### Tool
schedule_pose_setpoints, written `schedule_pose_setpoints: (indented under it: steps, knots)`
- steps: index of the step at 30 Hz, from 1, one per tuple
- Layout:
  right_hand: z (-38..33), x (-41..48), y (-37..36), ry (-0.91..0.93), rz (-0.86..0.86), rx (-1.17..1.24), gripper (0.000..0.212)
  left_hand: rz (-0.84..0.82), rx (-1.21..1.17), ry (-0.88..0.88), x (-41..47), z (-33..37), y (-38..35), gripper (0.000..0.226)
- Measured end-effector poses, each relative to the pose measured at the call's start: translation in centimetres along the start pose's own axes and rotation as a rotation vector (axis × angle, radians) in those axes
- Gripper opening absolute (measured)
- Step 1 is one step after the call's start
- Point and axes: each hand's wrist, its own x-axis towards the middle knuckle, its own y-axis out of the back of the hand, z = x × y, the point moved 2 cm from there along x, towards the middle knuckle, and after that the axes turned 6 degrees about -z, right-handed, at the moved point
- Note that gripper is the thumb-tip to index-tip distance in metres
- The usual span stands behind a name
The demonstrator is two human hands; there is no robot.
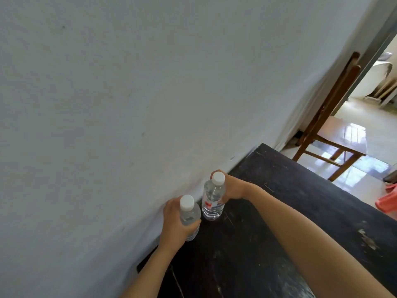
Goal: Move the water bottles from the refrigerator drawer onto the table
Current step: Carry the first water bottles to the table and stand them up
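Two clear water bottles with white caps stand upright near the wall on the dark, scuffed table. My left hand grips the nearer bottle around its body. My right hand holds the farther bottle, which carries a red and white label, from its right side. Both bottle bases look to be at the tabletop, close to the table's left edge by the wall. The refrigerator drawer is out of view.
A plain white wall runs along the table's left side. Past the table's far end stands a wooden chair on a glossy tiled floor. Something orange-pink lies at the right edge. A doorway opens at the upper right.
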Motion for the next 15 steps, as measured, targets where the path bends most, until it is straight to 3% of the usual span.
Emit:
schedule_pose_setpoints:
  steps: [5,7,12,15]
  knots:
    - [-1.2,-0.6,0.6,0.008,-0.055,0.052,0.039,0.044,0.018,0.082,-0.2,-0.9,-0.8,0.048]
    - [-1.8,-0.9,0.3,0.015,-0.070,0.087,0.039,0.056,0.049,0.089,-0.1,-1.3,-0.8,0.052]
    - [-1.1,-1.1,-0.2,-0.009,-0.032,0.130,0.055,0.097,0.028,0.085,-0.3,-0.6,-1.1,0.051]
    - [0.1,-2.4,-1.3,-0.019,0.084,0.399,0.095,0.108,0.036,0.119,-0.6,0.0,-1.0,0.057]
